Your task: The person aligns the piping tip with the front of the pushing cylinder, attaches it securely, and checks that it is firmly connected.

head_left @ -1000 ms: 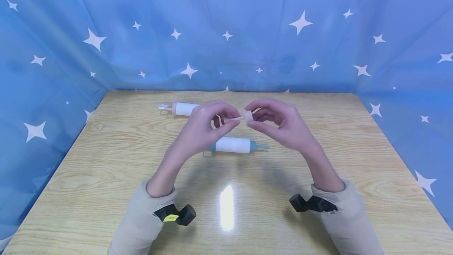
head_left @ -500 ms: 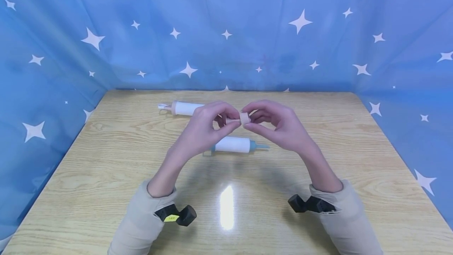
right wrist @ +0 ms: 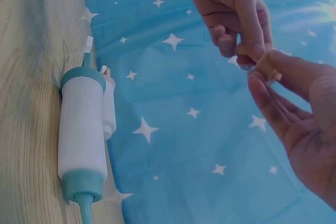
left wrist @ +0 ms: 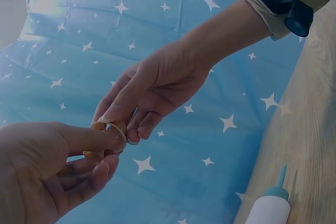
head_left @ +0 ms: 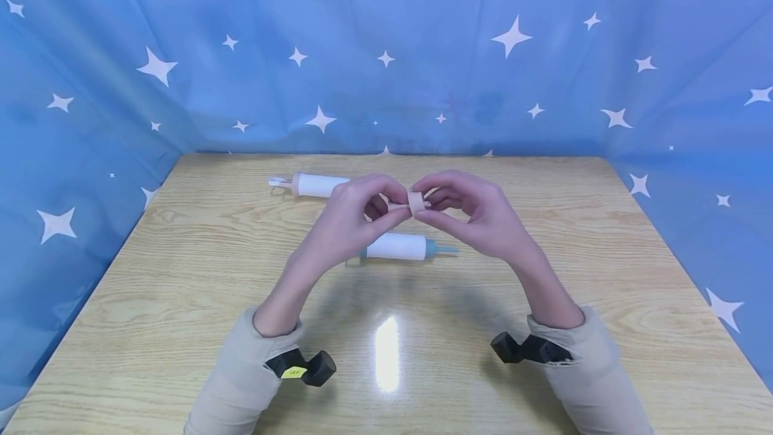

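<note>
Above the table my left hand (head_left: 347, 220) pinches a slim pale-pink piece (head_left: 396, 207) between thumb and forefinger. Facing it, my right hand (head_left: 477, 210) holds a short pale-pink ring-like cap (head_left: 417, 202) by its rim. The two pieces are together, and a small tip (head_left: 427, 204) shows on the cap's right side. Fingers hide part of both. Below the hands lies a white syringe-shaped tube (head_left: 397, 247) with teal ends and a thin teal nozzle. Behind the left hand is a similar tube (head_left: 317, 185) with pink fittings, its right end hidden.
A wood-grain table (head_left: 181, 287) spreads under both arms. Blue cloth (head_left: 386, 86) with white stars hangs at its back and sides. Each sleeve carries a black wrist camera (head_left: 302, 364). A bright light reflection lies on the tabletop near the front.
A second ago the slim piece and the cap were slightly apart. The right hand has moved left, bringing the cap onto the slim piece. Both tubes lie as before.
</note>
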The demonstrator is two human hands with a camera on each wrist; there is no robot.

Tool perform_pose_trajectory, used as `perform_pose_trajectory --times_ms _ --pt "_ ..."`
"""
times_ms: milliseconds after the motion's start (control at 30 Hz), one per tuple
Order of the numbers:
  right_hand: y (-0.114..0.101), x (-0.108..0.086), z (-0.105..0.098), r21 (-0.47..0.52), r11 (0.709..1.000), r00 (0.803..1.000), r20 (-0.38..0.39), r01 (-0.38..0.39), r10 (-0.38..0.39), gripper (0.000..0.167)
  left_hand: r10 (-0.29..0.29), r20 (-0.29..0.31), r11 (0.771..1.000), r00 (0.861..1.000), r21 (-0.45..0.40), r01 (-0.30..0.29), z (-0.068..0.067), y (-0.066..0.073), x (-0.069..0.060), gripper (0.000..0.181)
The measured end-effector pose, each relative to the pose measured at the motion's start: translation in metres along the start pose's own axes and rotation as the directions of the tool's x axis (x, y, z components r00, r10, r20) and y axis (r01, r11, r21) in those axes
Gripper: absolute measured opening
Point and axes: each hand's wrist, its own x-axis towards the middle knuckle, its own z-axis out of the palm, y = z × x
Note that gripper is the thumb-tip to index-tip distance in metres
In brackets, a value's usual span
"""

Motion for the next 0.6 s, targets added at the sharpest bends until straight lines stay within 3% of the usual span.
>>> perform_pose_trajectory --times_ms 333,600 --pt "0.0003 -0.0009 0.0003 -0.013 1.0 1.0 -0.015 -0.005 0.004 0.037 0.017 0.003 0.999 1.0 -0.043 -0.017 0.0014 -0.0014 -0.0001 0.014" --pt "0.0012 -0.001 0.0004 -0.011 1.0 1.0 -0.029 -0.004 0.003 0.04 0.01 0.028 0.989 1.0 -0.149 -0.005 0.0014 -0.0045 -0.0001 0.016"
